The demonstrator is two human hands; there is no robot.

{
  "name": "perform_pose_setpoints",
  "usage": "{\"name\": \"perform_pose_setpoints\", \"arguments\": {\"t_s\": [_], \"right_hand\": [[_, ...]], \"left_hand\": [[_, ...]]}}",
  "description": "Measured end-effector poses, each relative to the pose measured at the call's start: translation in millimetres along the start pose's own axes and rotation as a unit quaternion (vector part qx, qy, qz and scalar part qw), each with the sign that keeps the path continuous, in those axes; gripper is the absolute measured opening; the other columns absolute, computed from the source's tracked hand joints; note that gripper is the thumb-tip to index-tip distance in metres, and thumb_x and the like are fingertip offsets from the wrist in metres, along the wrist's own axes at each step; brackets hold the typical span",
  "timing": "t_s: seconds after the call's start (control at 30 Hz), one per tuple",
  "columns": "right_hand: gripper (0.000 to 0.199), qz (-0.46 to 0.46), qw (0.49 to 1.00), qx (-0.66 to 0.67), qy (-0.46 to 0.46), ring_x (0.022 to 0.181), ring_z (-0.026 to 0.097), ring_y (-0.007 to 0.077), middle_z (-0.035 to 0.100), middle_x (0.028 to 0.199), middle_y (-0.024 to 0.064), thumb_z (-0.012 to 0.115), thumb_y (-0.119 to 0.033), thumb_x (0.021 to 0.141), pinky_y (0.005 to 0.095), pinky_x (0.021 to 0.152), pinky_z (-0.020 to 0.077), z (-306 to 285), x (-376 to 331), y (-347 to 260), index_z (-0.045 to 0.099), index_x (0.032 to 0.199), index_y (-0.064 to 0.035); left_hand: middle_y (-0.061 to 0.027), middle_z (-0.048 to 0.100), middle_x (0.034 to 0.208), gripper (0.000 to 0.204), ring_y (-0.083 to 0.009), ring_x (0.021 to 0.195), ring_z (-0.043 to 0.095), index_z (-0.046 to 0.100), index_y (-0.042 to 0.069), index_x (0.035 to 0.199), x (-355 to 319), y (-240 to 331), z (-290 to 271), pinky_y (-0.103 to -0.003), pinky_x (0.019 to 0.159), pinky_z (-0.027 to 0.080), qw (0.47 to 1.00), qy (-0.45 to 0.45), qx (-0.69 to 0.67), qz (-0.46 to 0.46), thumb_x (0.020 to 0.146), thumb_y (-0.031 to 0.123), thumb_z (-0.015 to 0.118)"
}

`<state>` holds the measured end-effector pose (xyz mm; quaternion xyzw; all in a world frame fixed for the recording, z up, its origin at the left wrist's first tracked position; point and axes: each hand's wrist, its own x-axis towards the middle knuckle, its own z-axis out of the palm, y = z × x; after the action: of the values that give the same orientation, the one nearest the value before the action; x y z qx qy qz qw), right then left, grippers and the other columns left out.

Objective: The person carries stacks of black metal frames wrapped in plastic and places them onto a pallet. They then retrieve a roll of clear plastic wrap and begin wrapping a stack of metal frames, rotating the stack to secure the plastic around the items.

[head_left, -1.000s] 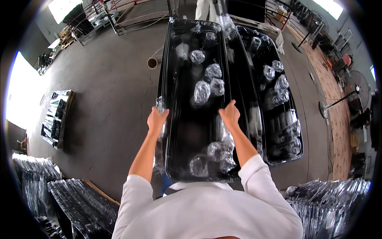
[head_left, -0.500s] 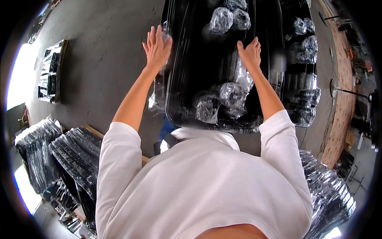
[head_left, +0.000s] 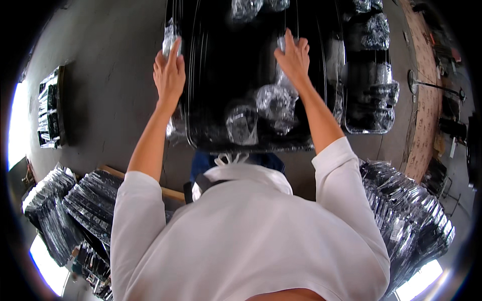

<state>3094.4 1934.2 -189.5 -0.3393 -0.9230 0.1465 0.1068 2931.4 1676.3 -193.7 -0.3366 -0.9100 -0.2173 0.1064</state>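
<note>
A large glossy black tray-like panel with rounded corners and raised edges lies in front of me. Clear film-wrapped bundles sit on it, and another wrapped lump is close to its near edge. My left hand is at the panel's left side, beside a strip of clear film, fingers stretched forward and thumb apart. Over the right part of the panel, my right hand has its index finger extended and the others slightly bent, beside a wrapped piece. Whether either hand touches the film or panel I cannot tell.
To the right stands another black stack with film-wrapped pieces. Wrapped black stacks lie behind me at left and right. A pallet of wrapped goods rests on the grey floor far left. A stand fan is at right.
My view has shifted, so the panel appears further left and higher. Both hands moved left in the picture with it, and my right fingers are more bent than before.
</note>
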Motion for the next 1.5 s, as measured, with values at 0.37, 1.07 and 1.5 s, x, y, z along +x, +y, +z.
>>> {"name": "perform_pose_setpoints", "arguments": {"t_s": [0.37, 1.07, 1.5], "right_hand": [[0.073, -0.015, 0.999, -0.025, -0.024, 0.125, 0.018, 0.041, 0.011, 0.137, 0.0269, 0.049, -0.036, 0.08, 0.0528, 0.096, 0.0231, -8.1, 4.6, -2.5, 0.009, 0.136, -0.01], [0.037, 0.008, 0.951, 0.309, 0.012, 0.122, 0.034, 0.0291, 0.042, 0.127, 0.0157, 0.046, -0.022, 0.085, 0.0467, 0.1, 0.0205, -58.5, -98.0, 8.7, 0.047, 0.119, -0.0062], [0.021, 0.087, 0.924, 0.271, 0.256, 0.083, 0.058, 0.0153, 0.061, 0.094, 0.0107, 0.044, 0.001, 0.083, 0.0239, 0.071, 0.0434, -86.6, -151.0, -84.9, 0.057, 0.099, 0.0017]], "left_hand": [[-0.014, 0.01, 0.142, 0.055, -0.0313, 0.131, 0.006, 0.02, 0.013, 0.136, 13.2, 3.8, -7.1, -0.055, 0.101, 0.002, 0.995, -0.091, -0.018, -0.04, 0.088, 0.036, 0.036], [-0.0104, 0.019, 0.141, 0.048, -0.0264, 0.131, 0.014, 0.025, 0.007, 0.134, -35.3, 14.0, -44.4, -0.047, 0.104, 0.009, 0.999, -0.043, -0.016, 0.012, 0.089, 0.021, 0.036], [-0.0149, 0.039, 0.129, 0.026, -0.0286, 0.118, 0.039, 0.057, 0.005, 0.107, -58.8, -32.3, -88.5, -0.032, 0.089, 0.039, 0.923, -0.166, -0.347, 0.018, 0.082, 0.005, 0.05]]}}
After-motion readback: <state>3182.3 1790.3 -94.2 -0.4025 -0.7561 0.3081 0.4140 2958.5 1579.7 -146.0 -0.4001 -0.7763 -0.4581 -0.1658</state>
